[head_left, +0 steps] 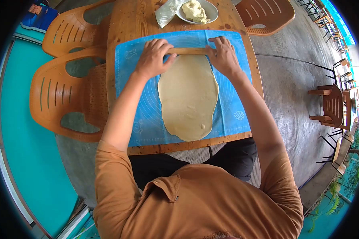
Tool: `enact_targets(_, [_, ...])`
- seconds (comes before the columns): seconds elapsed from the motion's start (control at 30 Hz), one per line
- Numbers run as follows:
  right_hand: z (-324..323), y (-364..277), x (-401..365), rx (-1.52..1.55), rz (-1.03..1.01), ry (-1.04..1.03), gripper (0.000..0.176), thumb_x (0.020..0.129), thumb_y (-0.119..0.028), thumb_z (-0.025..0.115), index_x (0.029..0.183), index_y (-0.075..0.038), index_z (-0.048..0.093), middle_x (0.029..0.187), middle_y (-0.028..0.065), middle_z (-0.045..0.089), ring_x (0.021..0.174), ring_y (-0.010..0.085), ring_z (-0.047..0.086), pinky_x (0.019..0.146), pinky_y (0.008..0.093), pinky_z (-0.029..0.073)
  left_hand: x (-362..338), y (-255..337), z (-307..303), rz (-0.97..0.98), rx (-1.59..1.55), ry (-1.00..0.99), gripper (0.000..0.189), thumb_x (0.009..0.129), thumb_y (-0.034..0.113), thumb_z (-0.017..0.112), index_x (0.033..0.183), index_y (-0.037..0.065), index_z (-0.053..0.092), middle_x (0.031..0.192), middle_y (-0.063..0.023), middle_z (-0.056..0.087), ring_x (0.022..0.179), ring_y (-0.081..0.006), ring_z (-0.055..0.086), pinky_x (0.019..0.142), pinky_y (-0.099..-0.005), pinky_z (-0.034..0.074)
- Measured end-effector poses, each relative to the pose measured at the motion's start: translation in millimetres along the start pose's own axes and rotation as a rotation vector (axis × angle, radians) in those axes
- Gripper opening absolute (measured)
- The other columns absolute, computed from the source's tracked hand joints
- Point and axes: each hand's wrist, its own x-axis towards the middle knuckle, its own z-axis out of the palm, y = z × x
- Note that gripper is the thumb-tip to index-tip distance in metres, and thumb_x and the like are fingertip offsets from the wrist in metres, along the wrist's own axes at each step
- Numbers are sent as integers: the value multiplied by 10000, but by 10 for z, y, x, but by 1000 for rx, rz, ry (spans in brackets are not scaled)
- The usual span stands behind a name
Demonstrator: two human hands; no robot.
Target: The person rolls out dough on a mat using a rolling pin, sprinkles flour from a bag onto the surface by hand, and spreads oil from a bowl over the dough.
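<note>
A wooden rolling pin (186,51) lies crosswise over the far end of a rolled-out sheet of pale dough (188,95). My left hand (153,57) is closed over the pin's left end, thumb toward the dough. On the right end rests my right hand (224,55), its fingers curled over the wood and partly hidden. The dough is a long oval with small wrinkles near its close end. Under it spreads a blue silicone mat (141,115) printed with rings and small drawings.
Beyond the mat on the wooden table (131,20), a white plate (214,14) holds a lump of dough (194,11). A plastic bag of white powder (166,12) leans beside it. Orange plastic chairs (48,93) stand at the left, and a brown chair (267,14) at the far right.
</note>
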Motion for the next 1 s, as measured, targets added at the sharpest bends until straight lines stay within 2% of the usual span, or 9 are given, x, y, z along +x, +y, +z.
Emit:
enact_targets(0.1, [-105,40,-136,-94,-206,-42,267,978,-240,689,1185,-72,709,1174,116,683,1165,333,624,1057,506,441,-119,-214,57,4,5,-52,243,988,239,713,1194,111,706,1141,-61,657,1124,-290,597,1008,-440,455])
enact_targets(0.27, [-62,226,40,-84,-232,22,267,973,-198,704,1212,-78,692,1158,104,680,1157,328,626,1061,506,441,110,-179,-21,-22,19,-28,286,994,245,708,1242,102,692,1142,-66,657,1129,-296,595,1020,-448,460])
enact_targets(0.4, [-575,-163,-206,-73,-248,42,232,975,-162,695,1186,-70,667,1151,111,676,1147,330,630,1033,474,462,86,255,-565,-9,22,-36,304,1010,248,696,1260,76,678,1178,-104,658,1147,-323,608,1030,-465,480])
enact_targets(0.5, [-1022,-556,-834,-19,-247,-93,215,977,-115,683,1172,-41,634,1171,127,661,1134,343,638,980,452,486,-442,858,-924,-73,-13,-147,334,1021,277,684,1272,58,681,1188,-130,654,1174,-333,613,1039,-455,487])
enact_targets(0.57, [-1099,-742,-1368,50,-202,-151,251,968,-84,686,1199,-27,608,1211,145,647,1174,354,638,1048,487,483,-864,1265,-1054,-139,-93,-220,346,1019,273,687,1279,44,678,1192,-141,648,1187,-342,610,1044,-453,487])
enact_targets(0.63, [-1073,-837,-1826,52,-160,-241,301,959,-72,693,1235,-18,584,1287,175,626,1231,370,626,1149,538,444,-1287,1547,-1021,-143,-97,-222,340,963,203,757,1253,46,674,1156,-109,636,1133,-295,619,1007,-441,507])
enact_targets(0.67, [-1047,-852,-2017,29,-149,-289,317,964,-72,687,1252,-9,570,1387,201,585,1344,375,576,1242,586,346,-1420,1672,-1047,-203,-161,-250,340,961,186,754,1257,44,666,1168,-118,623,1147,-310,604,1020,-452,486])
enact_targets(0.8, [-1022,-998,-2334,-42,-110,-309,317,970,-63,676,1259,-5,560,1495,237,516,1503,406,430,1287,610,248,-1768,1898,-950,-297,-232,-231,367,919,138,783,1251,57,650,1202,-113,593,1149,-319,578,1033,-469,447])
enact_targets(1.0, [-922,-1056,-2460,-93,-110,-317,388,982,-52,633,1352,10,532,1566,276,456,1527,435,393,1296,612,208,-1848,2009,-899,-290,-161,-167,354,918,100,748,1249,48,635,1246,-118,584,1183,-325,572,1059,-503,417])
